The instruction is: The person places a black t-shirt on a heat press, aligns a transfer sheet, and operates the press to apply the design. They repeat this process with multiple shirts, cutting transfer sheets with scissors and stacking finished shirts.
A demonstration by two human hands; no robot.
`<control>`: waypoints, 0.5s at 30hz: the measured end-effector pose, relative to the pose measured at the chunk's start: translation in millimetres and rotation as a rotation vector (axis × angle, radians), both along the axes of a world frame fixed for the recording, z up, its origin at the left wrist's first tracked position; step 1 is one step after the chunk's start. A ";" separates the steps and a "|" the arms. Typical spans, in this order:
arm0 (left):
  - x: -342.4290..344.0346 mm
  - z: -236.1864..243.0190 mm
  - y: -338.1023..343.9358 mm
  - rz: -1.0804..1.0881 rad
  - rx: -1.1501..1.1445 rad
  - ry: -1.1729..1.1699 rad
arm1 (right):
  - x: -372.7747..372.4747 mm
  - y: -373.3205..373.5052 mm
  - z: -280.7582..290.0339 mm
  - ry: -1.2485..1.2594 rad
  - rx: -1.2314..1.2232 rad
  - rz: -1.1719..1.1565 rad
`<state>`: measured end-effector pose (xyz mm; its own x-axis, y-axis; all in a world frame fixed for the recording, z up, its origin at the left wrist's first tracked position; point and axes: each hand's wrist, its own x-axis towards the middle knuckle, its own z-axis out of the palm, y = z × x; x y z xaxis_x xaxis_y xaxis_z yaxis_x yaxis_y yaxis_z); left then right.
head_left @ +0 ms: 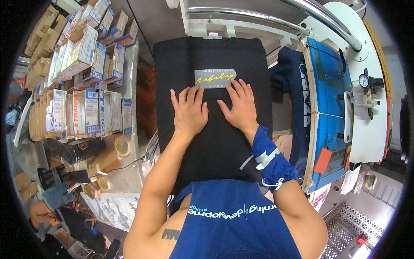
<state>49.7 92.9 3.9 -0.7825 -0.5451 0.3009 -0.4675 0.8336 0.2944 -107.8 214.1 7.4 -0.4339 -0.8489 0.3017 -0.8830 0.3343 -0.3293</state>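
A black T-shirt [211,151] lies spread flat in front of me, its collar at the far end. On its upper part sits a small greyish transfer film [215,74] with yellow script and white lettering. My left hand [190,111] rests open on the cloth, its fingertips at the film's lower left edge. Flat and open too, my right hand [238,105] touches the film's lower right corner with its fingertips. Neither hand grips anything. A blue cloth sleeve [271,155] with a pale strip is wrapped around my right forearm.
At left, cardboard boxes [82,56] stand in rows above tape rolls [122,146]. To the right are a dark navy shirt [297,95], a blue panel [330,103] and a pressure gauge [364,80] on a white machine. A metal bar [250,16] crosses beyond the T-shirt.
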 end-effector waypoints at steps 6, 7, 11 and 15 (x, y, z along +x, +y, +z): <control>0.4 1.3 -0.1 -0.002 0.013 -0.010 | -0.1 0.2 0.3 0.001 0.002 0.000; 0.3 1.4 -0.1 -0.001 0.016 -0.014 | -0.1 0.1 0.3 0.002 0.005 0.000; 0.0 2.2 0.3 0.000 0.005 -0.016 | 0.1 0.0 0.5 -0.003 0.008 -0.005; -0.3 2.4 1.0 0.007 -0.008 -0.027 | 0.2 0.3 0.0 -0.002 0.007 -0.006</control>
<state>49.4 93.9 6.3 -0.7865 -0.5485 0.2838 -0.4814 0.8324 0.2747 -107.6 214.4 7.4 -0.4394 -0.8484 0.2952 -0.8805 0.3416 -0.3287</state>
